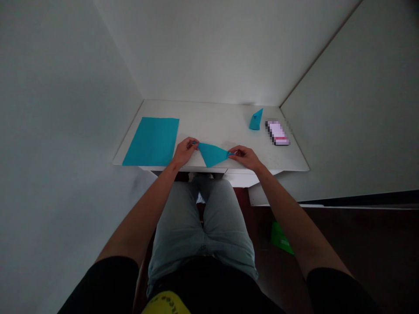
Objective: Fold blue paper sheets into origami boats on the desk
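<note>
A folded teal paper triangle (212, 154) lies low over the front of the white desk (216, 124), its point facing me. My left hand (185, 151) pinches its left corner, and my right hand (245, 158) pinches its right corner. Left of my left hand, a flat rectangular teal paper sheet (151, 141) lies on the desktop. A small folded teal paper piece (256, 120) stands towards the back right.
A phone-like object (277, 133), pixelated and pink-white, lies at the desk's right. White walls enclose the desk on three sides. My knees sit below its front edge. A green item (281, 237) lies on the dark floor at right.
</note>
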Demonstrator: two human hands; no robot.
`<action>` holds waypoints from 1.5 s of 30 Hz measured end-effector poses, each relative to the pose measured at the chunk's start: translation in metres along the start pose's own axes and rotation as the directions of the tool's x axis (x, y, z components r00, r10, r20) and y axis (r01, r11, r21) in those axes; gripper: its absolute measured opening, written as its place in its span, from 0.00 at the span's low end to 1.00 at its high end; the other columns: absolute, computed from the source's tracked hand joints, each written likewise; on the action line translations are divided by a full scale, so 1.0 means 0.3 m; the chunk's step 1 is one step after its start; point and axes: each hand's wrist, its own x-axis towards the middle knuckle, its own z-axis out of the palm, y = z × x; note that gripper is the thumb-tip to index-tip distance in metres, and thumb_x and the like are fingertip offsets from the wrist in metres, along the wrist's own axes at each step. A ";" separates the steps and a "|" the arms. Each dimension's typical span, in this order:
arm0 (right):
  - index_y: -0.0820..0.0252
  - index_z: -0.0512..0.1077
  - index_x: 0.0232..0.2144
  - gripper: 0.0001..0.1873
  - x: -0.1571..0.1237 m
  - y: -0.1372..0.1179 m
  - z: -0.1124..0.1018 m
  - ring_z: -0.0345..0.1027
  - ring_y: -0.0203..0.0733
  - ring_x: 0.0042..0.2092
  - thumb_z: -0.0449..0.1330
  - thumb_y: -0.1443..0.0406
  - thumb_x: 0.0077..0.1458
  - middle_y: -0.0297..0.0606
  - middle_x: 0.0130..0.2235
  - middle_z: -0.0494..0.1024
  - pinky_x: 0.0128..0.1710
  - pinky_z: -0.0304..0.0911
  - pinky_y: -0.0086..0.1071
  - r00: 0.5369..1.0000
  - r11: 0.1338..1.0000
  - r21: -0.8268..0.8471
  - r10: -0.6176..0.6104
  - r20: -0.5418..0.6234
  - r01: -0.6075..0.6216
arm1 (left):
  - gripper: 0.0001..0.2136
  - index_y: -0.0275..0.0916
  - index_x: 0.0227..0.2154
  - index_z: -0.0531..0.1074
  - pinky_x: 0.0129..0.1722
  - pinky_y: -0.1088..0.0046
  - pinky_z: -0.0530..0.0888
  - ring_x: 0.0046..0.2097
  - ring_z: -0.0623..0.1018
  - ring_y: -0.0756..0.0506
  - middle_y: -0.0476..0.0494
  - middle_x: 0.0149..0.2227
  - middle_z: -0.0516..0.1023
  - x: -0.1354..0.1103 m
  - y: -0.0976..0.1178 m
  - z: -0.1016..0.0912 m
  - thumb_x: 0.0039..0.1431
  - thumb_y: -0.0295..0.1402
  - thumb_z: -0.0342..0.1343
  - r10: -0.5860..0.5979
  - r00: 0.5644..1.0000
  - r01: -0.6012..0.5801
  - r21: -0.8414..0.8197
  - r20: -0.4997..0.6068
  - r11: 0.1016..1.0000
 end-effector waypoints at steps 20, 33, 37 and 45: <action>0.52 0.85 0.43 0.23 0.006 0.005 0.005 0.66 0.40 0.32 0.73 0.43 0.56 0.34 0.33 0.79 0.35 0.63 0.37 0.999 0.999 0.051 -0.004 0.039 0.002 | 0.04 0.41 0.41 0.77 0.38 0.71 0.76 0.34 0.82 0.48 0.51 0.30 0.79 0.002 0.015 -0.007 0.66 0.31 0.65 -0.041 0.999 0.041 0.015 -0.005 0.999; 0.54 0.80 0.35 0.27 0.008 -0.055 0.033 0.72 0.42 0.35 0.76 0.39 0.49 0.37 0.35 0.82 0.39 0.70 0.38 0.998 0.984 0.174 0.034 0.047 -0.041 | 0.09 0.42 0.44 0.77 0.36 0.72 0.75 0.34 0.80 0.49 0.47 0.37 0.79 0.002 0.000 -0.009 0.68 0.39 0.65 -0.009 0.999 0.008 -0.012 -0.041 1.000; 0.53 0.82 0.36 0.28 0.028 -0.085 0.074 0.72 0.42 0.36 0.76 0.39 0.49 0.36 0.36 0.82 0.40 0.70 0.39 0.991 0.986 0.163 0.021 0.131 -0.042 | 0.10 0.42 0.47 0.76 0.37 0.71 0.76 0.35 0.79 0.49 0.46 0.40 0.80 0.010 -0.002 -0.010 0.71 0.41 0.63 -0.016 0.995 0.014 -0.020 -0.101 1.000; 0.55 0.80 0.36 0.28 0.068 -0.111 0.038 0.67 0.40 0.33 0.71 0.37 0.55 0.33 0.30 0.76 0.37 0.67 0.37 0.987 0.986 0.163 0.006 0.158 -0.032 | 0.09 0.43 0.50 0.76 0.39 0.71 0.77 0.34 0.78 0.49 0.46 0.40 0.79 0.015 0.000 -0.014 0.75 0.41 0.59 -0.017 0.990 0.009 -0.059 -0.137 0.998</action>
